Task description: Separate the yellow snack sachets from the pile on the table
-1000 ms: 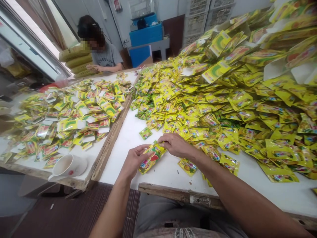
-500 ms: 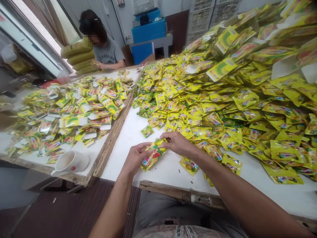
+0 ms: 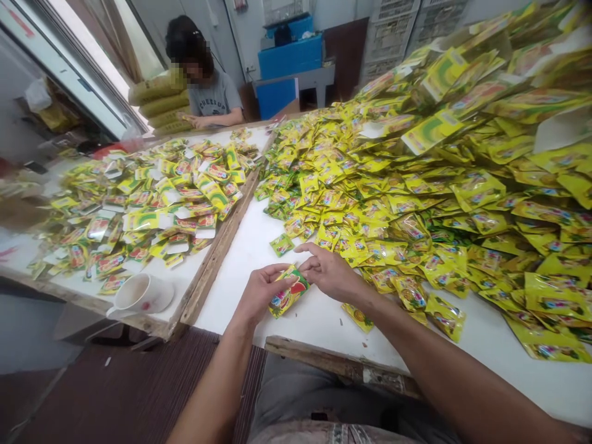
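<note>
My left hand (image 3: 256,295) grips a small printed carton (image 3: 292,294), yellow and green with a red fruit picture, thumb across its front. The carton is tilted above the white tabletop. My right hand (image 3: 333,275) is at the carton's upper right end, index finger stretched out and apart, the other fingers bent close to the end. No object shows in the right hand; whether its fingertips touch the carton I cannot tell. Just beyond the hands lies a single green sachet (image 3: 281,245). A yellow sachet (image 3: 357,317) lies under my right wrist.
A large heap of yellow sachets (image 3: 383,209) covers the right side, with flat cartons (image 3: 432,131) on top. Left of a wooden edge strip (image 3: 217,256) lie piled cartons (image 3: 148,221) and a white mug (image 3: 144,295). Another person (image 3: 213,102) sits across the table.
My right fingers have loosened from the carton's upper end, and the index finger now points away. The yellow piece seen there earlier no longer sticks out. The view has shifted slightly.
</note>
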`<act>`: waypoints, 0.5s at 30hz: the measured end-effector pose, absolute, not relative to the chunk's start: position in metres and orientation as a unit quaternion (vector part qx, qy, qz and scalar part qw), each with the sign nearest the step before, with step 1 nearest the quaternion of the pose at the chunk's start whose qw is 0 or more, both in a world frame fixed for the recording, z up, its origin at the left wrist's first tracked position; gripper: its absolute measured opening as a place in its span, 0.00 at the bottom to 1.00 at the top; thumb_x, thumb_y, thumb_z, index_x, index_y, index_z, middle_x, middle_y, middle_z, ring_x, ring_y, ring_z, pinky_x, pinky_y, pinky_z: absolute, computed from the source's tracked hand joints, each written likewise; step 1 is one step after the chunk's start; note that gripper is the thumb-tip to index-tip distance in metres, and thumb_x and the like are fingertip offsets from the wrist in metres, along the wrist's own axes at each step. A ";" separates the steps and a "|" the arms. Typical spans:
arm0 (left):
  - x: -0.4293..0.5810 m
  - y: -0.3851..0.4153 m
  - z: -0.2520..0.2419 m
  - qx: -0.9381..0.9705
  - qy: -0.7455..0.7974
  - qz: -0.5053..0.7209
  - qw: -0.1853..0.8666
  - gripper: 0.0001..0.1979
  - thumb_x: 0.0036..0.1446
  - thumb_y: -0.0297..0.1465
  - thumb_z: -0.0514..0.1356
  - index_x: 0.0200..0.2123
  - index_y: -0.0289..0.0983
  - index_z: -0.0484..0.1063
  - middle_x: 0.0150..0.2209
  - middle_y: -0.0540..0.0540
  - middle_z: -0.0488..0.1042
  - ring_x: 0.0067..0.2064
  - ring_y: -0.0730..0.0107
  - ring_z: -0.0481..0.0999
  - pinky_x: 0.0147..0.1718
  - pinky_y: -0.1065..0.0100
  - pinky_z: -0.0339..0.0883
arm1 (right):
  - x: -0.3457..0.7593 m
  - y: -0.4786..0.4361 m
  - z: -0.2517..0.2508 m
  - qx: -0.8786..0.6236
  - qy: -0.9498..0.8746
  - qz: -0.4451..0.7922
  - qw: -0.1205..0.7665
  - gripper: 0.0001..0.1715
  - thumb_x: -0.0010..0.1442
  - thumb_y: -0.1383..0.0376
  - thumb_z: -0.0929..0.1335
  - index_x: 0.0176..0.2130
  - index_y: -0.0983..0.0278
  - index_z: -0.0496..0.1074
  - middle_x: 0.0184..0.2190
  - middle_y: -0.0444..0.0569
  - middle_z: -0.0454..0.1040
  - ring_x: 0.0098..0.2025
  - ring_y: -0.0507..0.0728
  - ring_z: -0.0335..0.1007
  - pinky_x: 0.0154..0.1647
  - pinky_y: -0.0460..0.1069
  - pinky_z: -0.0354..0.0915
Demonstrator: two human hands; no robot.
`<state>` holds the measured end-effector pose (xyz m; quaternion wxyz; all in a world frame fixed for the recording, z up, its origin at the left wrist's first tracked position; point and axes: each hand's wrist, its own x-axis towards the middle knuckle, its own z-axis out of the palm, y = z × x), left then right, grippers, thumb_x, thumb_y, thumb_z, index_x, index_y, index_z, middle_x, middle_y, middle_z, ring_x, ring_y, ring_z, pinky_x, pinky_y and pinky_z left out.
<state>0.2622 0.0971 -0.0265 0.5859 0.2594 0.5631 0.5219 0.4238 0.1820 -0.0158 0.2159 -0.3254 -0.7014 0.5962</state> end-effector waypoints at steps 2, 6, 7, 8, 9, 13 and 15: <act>0.262 0.097 -0.027 0.262 0.563 0.520 0.587 0.23 0.34 0.32 0.72 0.37 0.33 0.75 0.27 0.46 0.79 0.26 0.69 0.77 0.29 0.71 0.69 | 0.422 0.178 -0.016 -0.304 -0.704 0.607 0.208 0.26 0.53 0.71 0.63 0.52 0.60 0.59 0.29 0.43 0.73 0.28 0.50 0.66 0.27 0.43 0.58; 0.266 0.096 -0.028 0.264 0.561 0.510 0.596 0.22 0.33 0.32 0.72 0.36 0.32 0.75 0.26 0.46 0.79 0.25 0.69 0.77 0.27 0.72 0.69 | 0.419 0.170 -0.014 -0.278 -0.729 0.600 0.176 0.26 0.55 0.65 0.65 0.53 0.62 0.58 0.20 0.36 0.63 0.20 0.47 0.55 0.21 0.42 0.51; 0.268 0.096 -0.028 0.264 0.558 0.508 0.600 0.22 0.33 0.32 0.72 0.36 0.33 0.74 0.26 0.46 0.79 0.26 0.69 0.77 0.27 0.72 0.68 | 0.419 0.169 -0.014 -0.274 -0.736 0.595 0.170 0.26 0.55 0.64 0.65 0.53 0.62 0.58 0.18 0.34 0.60 0.19 0.47 0.52 0.20 0.42 0.49; 0.269 0.096 -0.028 0.267 0.555 0.501 0.607 0.22 0.34 0.33 0.72 0.37 0.33 0.74 0.26 0.46 0.79 0.26 0.69 0.77 0.27 0.72 0.68 | 0.419 0.169 -0.014 -0.270 -0.740 0.593 0.169 0.26 0.55 0.64 0.65 0.53 0.62 0.58 0.17 0.34 0.59 0.19 0.47 0.51 0.20 0.42 0.49; 0.269 0.097 -0.027 0.274 0.553 0.487 0.618 0.23 0.36 0.33 0.71 0.38 0.33 0.73 0.27 0.46 0.79 0.26 0.69 0.77 0.27 0.72 0.68 | 0.419 0.170 -0.015 -0.268 -0.739 0.593 0.171 0.26 0.55 0.65 0.65 0.53 0.63 0.58 0.17 0.34 0.60 0.19 0.47 0.52 0.21 0.42 0.50; 0.241 0.105 -0.010 0.328 0.611 0.432 0.577 0.26 0.36 0.36 0.70 0.40 0.33 0.71 0.26 0.44 0.78 0.24 0.67 0.76 0.24 0.71 0.67 | 0.430 0.185 -0.017 -0.331 -0.761 0.508 0.232 0.19 0.56 0.68 0.63 0.49 0.62 0.64 0.26 0.42 0.73 0.26 0.50 0.65 0.28 0.44 0.57; 0.208 0.114 0.007 0.338 0.683 0.495 0.418 0.28 0.36 0.39 0.69 0.42 0.33 0.71 0.29 0.43 0.78 0.27 0.65 0.77 0.26 0.68 0.68 | 0.437 0.197 -0.018 -0.410 -0.780 0.388 0.271 0.14 0.57 0.68 0.62 0.44 0.62 0.68 0.29 0.45 0.75 0.29 0.52 0.68 0.30 0.46 0.59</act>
